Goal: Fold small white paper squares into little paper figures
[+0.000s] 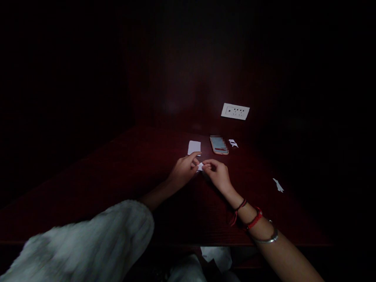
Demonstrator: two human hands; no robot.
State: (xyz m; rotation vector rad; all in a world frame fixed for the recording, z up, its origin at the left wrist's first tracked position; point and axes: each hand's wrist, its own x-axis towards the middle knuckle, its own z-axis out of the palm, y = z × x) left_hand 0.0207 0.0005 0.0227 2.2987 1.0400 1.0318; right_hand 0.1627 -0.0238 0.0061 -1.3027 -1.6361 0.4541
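Observation:
A small piece of white paper [200,167] is held between my two hands, low over the dark red table. My left hand [184,169] pinches its left side, the index finger stretched out above it. On the other side, the fingertips of my right hand [217,174] are closed on the paper's right edge. My fingers cover much of the piece, so its full shape is hidden. Just beyond my left hand lies a white rectangular sheet of paper [194,147]. A phone [219,145] with a lit, pixelated screen rests to the right of that sheet.
Folded white paper scraps [233,143] lie right of the phone. Another folded paper piece [278,185] is farther right on the table [117,176]. A white socket panel [235,111] is on the back wall. Something pale [216,256] shows below the table's front edge.

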